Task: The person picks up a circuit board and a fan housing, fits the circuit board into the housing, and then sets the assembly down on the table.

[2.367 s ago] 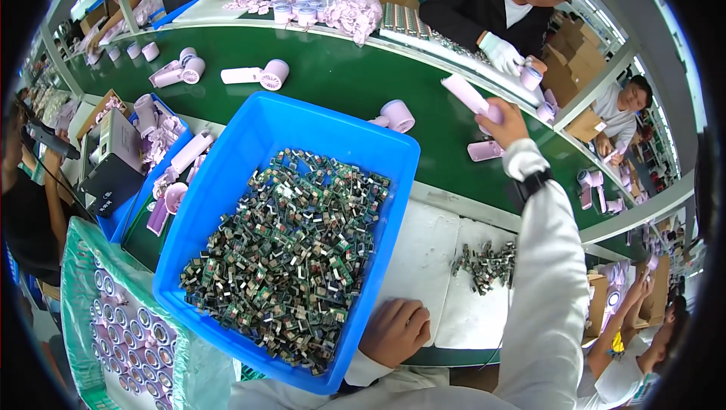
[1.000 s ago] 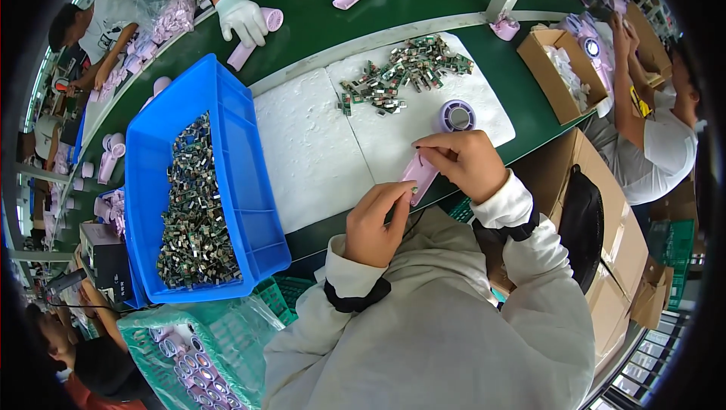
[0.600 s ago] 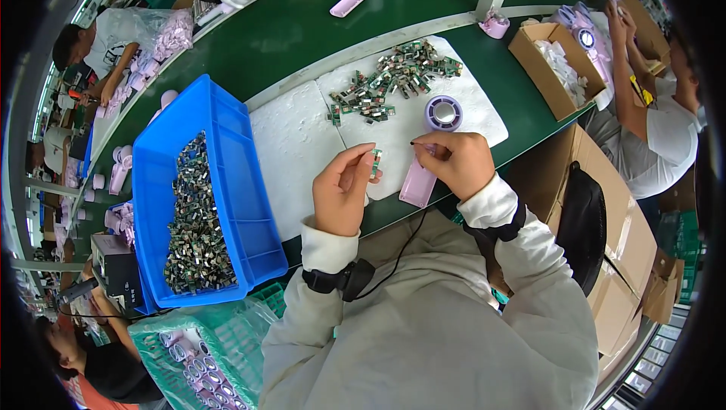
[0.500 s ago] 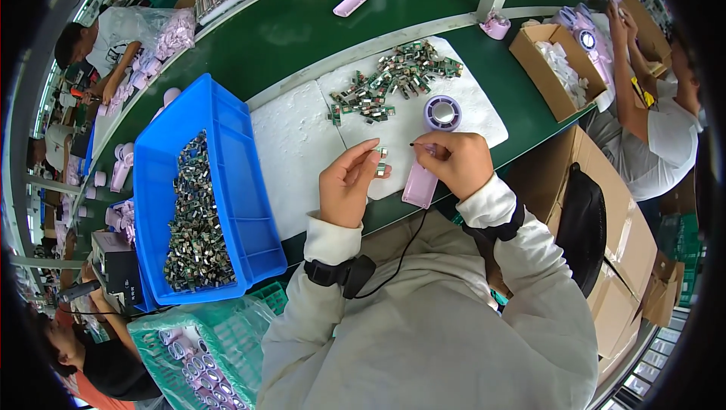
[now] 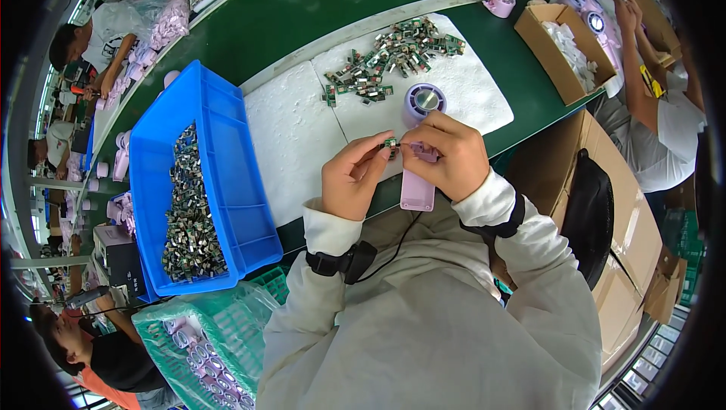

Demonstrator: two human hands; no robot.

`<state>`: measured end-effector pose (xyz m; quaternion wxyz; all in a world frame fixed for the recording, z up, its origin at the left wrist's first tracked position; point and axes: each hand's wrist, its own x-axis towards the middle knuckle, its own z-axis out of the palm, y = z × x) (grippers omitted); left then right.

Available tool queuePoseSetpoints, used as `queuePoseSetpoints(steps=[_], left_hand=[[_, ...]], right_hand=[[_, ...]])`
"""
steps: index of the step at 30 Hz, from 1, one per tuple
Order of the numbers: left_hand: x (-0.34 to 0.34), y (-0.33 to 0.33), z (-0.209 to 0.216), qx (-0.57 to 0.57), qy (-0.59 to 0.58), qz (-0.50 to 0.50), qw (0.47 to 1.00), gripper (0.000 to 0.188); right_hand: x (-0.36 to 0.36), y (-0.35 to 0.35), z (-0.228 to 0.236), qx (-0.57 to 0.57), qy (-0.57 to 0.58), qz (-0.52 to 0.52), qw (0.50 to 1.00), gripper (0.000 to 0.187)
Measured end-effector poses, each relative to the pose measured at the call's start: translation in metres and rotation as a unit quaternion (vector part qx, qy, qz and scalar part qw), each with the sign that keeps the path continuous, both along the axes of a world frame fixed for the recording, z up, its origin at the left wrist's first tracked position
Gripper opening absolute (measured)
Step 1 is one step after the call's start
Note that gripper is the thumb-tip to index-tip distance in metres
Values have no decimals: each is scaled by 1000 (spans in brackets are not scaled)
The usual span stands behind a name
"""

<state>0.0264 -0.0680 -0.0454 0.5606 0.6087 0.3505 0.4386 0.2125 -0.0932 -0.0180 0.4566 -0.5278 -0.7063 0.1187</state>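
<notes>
My left hand (image 5: 352,178) pinches a small green circuit board (image 5: 389,144) between thumb and fingertips. Close against the board, the fingertips of my right hand (image 5: 449,157) are pressed together; whatever they pinch is too small and covered to name. Beneath my right hand lies a pink handheld fan housing, its round lilac head (image 5: 424,101) on the white foam sheet and its open handle (image 5: 417,191) reaching toward me past the table edge. My right fingers hide its middle. Beyond the hands, a loose pile of circuit boards (image 5: 404,48) rests on the foam.
At left stands a blue bin (image 5: 246,183) with many circuit boards (image 5: 193,221). A green crate (image 5: 249,327) below it holds fan parts. A cardboard box (image 5: 550,62) of white pieces stands at right, large cartons (image 5: 624,206) nearer me. Co-workers sit on both sides.
My left hand has raised the circuit board to my right fingertips, and the two hands have come closer together. The fan housing has shifted slightly left. A co-worker's gloved hand has left the top edge.
</notes>
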Motion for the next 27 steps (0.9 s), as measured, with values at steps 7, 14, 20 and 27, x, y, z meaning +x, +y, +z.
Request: queuePoseSetpoints(steps=[7,14,20,27], left_hand=[[0,-6,1,61,73,36,995,28],[-16,-2,3,-22,-40,-85,995,27],[-22,-2,4,-53,-45,-115,991,27],[-21,-1,-1,-49,-11,-117,992,27]], right_hand=[[5,0,1,-20,-31,37,999,13],[22,2,18,-83,18,143,986,15],[22,3,12,-114,72,175,975,18],[21,5,6,-101,57,153,982,17]])
